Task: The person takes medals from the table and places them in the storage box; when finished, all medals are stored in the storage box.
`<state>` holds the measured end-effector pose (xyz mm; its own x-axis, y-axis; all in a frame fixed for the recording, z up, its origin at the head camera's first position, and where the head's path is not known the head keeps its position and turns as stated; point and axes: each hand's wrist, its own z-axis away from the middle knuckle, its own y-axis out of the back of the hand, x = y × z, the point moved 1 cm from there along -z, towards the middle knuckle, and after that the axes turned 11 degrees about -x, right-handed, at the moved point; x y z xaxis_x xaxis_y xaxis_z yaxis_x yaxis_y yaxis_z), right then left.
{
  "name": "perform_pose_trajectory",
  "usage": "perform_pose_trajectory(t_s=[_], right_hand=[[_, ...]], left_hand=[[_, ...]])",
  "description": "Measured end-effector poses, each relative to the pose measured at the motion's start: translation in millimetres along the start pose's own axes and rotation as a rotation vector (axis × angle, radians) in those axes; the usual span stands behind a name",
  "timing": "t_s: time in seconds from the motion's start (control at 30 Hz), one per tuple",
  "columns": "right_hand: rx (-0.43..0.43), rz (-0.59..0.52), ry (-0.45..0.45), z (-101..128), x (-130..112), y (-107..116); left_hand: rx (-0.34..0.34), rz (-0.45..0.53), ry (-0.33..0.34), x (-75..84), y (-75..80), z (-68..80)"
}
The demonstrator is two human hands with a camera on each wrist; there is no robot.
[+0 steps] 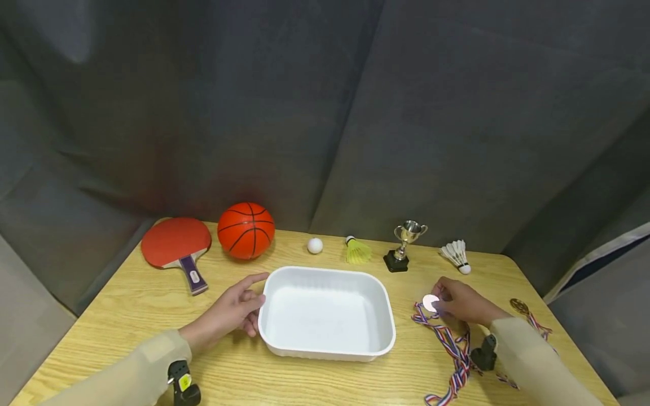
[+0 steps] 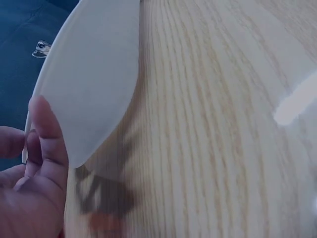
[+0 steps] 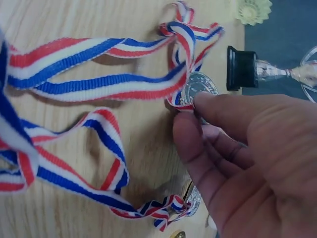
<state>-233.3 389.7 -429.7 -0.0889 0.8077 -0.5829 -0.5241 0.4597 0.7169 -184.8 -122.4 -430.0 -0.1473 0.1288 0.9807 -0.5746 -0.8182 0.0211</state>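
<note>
My right hand [image 1: 464,301] pinches a silver medal [image 3: 201,85] between thumb and fingers, just above the table on the right. Its red, white and blue ribbon [image 1: 459,361] trails toward the front edge and lies in loops beside another striped ribbon [image 3: 79,178]. A second silver medal [image 3: 195,199] shows partly behind the fingers in the right wrist view. At the left end of a white plastic tray [image 1: 327,316], my left hand [image 1: 233,310] holds the rim, with the thumb over the edge and fingers against the outer wall [image 2: 94,74]. Bare bottom shows inside the tray.
Along the back stand a red table tennis bat [image 1: 175,242], a small basketball [image 1: 246,231], a white ball [image 1: 315,246], a yellow shuttlecock [image 1: 358,251], a trophy cup [image 1: 401,254] and a white shuttlecock [image 1: 457,256]. A gold medal [image 1: 519,306] lies far right.
</note>
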Motion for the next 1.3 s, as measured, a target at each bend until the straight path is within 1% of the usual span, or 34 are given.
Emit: perform_pose_trajectory(t_s=[0.13,0.27,0.47,0.57,0.7,0.8,0.9,1.03,1.1,1.17,1.27,1.3], right_hand=[[-0.025,-0.140,0.043,4.0,3.9,3.0],[-0.036,-0.266,0.050,10.2,5.0,8.7],[-0.019,-0.408,0.090,19.7,1.2,22.5],[0.017,-0.433,0.119,27.3,-4.3,33.1],[0.082,-0.404,0.179,41.9,-16.9,48.0],[0.136,-0.394,0.236,53.4,-29.8,59.1],[0.180,-0.398,0.286,61.2,-48.5,72.4],[0.211,-0.411,0.361,72.5,-78.8,94.4],[0.244,-0.412,0.390,78.8,-95.5,105.1],[0.271,-0.442,0.445,84.7,-112.2,114.5],[0.300,-0.522,0.563,90.1,-137.2,124.2],[0.302,-0.562,0.615,90.5,-145.5,126.5]], left_hand=[[-0.007,0.007,-0.003,0.5,-2.5,-0.5],[-0.002,0.019,0.011,0.8,-2.8,-1.8],[0.000,0.026,0.016,-1.6,-1.9,-3.7],[0.004,0.026,0.023,-2.4,-1.6,-4.2],[0.002,0.027,0.032,-1.9,-1.6,-4.8],[-0.003,0.027,0.028,-1.2,-2.0,-5.3],[0.000,0.031,0.019,-1.8,-1.7,-4.7],[-0.010,0.039,0.009,-2.2,-1.9,-4.8],[-0.015,0.039,0.008,-1.5,-2.2,-5.3],[-0.014,0.035,0.012,-0.5,-2.2,-5.6],[-0.002,0.023,0.024,0.7,-1.9,-5.0],[0.001,0.020,0.027,0.6,-1.6,-4.5]])
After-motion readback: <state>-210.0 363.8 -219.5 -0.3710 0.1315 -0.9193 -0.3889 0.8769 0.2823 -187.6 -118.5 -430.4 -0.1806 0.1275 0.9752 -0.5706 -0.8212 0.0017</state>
